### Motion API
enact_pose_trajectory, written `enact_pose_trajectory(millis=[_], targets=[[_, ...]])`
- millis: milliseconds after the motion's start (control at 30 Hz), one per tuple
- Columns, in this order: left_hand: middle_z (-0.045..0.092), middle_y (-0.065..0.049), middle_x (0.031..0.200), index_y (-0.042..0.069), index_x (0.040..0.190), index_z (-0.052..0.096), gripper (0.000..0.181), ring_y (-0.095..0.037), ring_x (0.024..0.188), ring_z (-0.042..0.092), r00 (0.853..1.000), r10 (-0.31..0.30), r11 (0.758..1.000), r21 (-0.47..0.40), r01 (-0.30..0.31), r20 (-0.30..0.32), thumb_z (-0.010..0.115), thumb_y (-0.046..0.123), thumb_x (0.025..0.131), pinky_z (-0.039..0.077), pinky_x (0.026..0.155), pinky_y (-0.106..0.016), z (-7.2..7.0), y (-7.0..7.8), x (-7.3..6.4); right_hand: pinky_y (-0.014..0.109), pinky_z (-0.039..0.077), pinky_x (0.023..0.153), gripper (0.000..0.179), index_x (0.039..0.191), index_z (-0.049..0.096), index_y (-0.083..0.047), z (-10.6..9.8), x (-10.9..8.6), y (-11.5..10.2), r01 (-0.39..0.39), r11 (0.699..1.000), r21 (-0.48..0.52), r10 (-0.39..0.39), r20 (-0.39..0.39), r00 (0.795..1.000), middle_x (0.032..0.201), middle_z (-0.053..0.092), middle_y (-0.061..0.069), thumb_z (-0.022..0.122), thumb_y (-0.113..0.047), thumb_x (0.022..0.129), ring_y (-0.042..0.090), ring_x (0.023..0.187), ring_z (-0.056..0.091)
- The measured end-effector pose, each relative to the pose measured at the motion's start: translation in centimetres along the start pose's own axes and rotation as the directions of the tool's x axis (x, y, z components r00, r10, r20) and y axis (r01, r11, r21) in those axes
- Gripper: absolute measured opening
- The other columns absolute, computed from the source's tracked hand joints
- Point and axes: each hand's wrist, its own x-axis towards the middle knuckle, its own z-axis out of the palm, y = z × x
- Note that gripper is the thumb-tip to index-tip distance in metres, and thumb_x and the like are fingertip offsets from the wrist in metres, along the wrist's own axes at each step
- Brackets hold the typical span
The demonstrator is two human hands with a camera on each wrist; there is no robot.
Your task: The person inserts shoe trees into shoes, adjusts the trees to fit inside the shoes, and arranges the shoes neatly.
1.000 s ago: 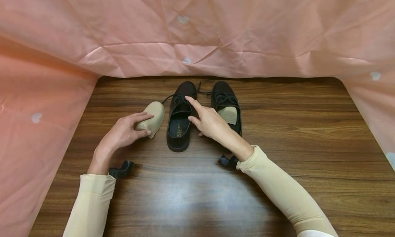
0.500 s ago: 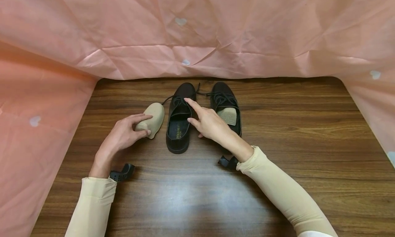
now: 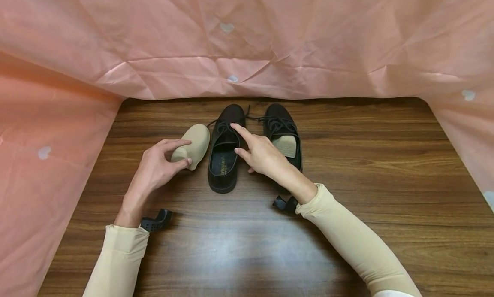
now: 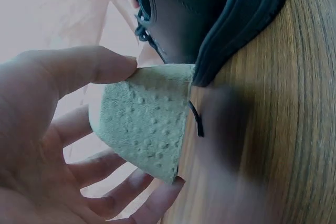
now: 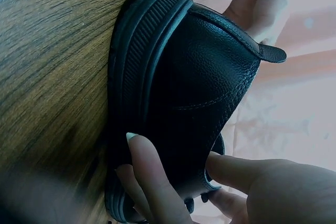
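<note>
My left hand [image 3: 154, 166] pinches a beige moulded-pulp shoe insert [image 3: 197, 139] between thumb and fingers. The insert's dimpled side [image 4: 147, 121] faces the left wrist camera. Just to its right lies a black lace-up shoe [image 3: 222, 183], toe pointing away and opening uncovered, with gold lettering on the insole. My right hand [image 3: 262, 153] grips this shoe by its right side. In the right wrist view the thumb hooks over the collar of the leather upper [image 5: 210, 61], and the fingers lie along the outer side. The insert's rounded end comes right up to the shoe's left edge.
A second black shoe [image 3: 278, 111] stands to the right, a similar beige insert [image 3: 284, 146] sitting in its opening. A dark lace [image 3: 256, 118] runs between the shoes. Pink cloth [image 3: 247, 43] hangs behind the brown wood-grain surface [image 3: 366, 159].
My left hand has shifted slightly right, carrying the insert up and right, closer to the near shoe. The right hand keeps its grip on the shoe.
</note>
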Motion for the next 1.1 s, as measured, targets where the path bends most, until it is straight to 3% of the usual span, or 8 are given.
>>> enact_pose_trajectory(millis=[267,500,667,833,1100], targets=[[0.065,-0.001,0.126,0.024,0.127,0.07,0.043,-0.026,0.122,0.056,0.999,0.029,1.0,-0.009,-0.029,-0.038,0.078,0.027,0.085,0.042,0.098,-0.048,-0.1,0.8,-0.3,0.032,0.051,0.056,0.068,0.158,0.023,-0.036,-0.1,0.0,0.0,0.007,0.999,-0.031,-0.008,-0.009,1.0,0.128,0.058,0.018,0.059,-0.027,0.101,0.014,0.049,0.063],[0.063,-0.006,0.123,0.021,0.126,0.071,0.043,-0.026,0.105,0.059,0.994,0.047,0.999,-0.004,-0.048,-0.094,0.079,0.022,0.084,0.043,0.079,-0.039,0.0,1.4,-0.8,0.031,0.051,0.057,0.066,0.158,0.024,-0.035,-0.1,0.0,0.0,0.01,0.999,-0.054,-0.01,-0.004,1.0,0.124,0.06,0.016,0.057,-0.028,0.102,0.013,0.053,0.061],[0.061,-0.007,0.122,0.021,0.125,0.072,0.043,-0.026,0.104,0.059,0.99,0.057,0.998,-0.006,-0.059,-0.132,0.08,0.023,0.083,0.043,0.077,-0.037,-0.1,2.1,-1.0,0.029,0.051,0.054,0.06,0.157,0.027,-0.036,-0.1,0.1,0.0,0.011,0.998,-0.062,-0.013,-0.029,0.999,0.119,0.063,0.013,0.052,-0.025,0.104,0.013,0.051,0.06],[0.06,-0.005,0.124,0.023,0.124,0.072,0.042,-0.022,0.096,0.058,0.989,0.059,0.998,-0.011,-0.061,-0.133,0.081,0.026,0.083,0.046,0.073,-0.032,-0.3,2.7,-1.4,0.029,0.051,0.052,0.057,0.156,0.029,-0.035,-0.1,0.3,-0.1,0.018,0.998,-0.058,-0.02,-0.035,0.999,0.094,0.06,0.006,0.05,-0.022,0.105,0.012,0.047,0.06],[0.06,-0.002,0.125,0.023,0.123,0.072,0.041,-0.017,0.092,0.059,0.988,0.08,0.996,-0.019,-0.083,-0.132,0.081,0.027,0.083,0.047,0.07,-0.024,-0.4,3.3,-1.7,0.03,0.051,0.055,0.058,0.156,0.029,-0.036,0.0,0.2,-0.1,0.011,0.998,-0.07,-0.014,-0.039,0.999,0.092,0.059,0.004,0.051,-0.022,0.105,0.01,0.045,0.06]])
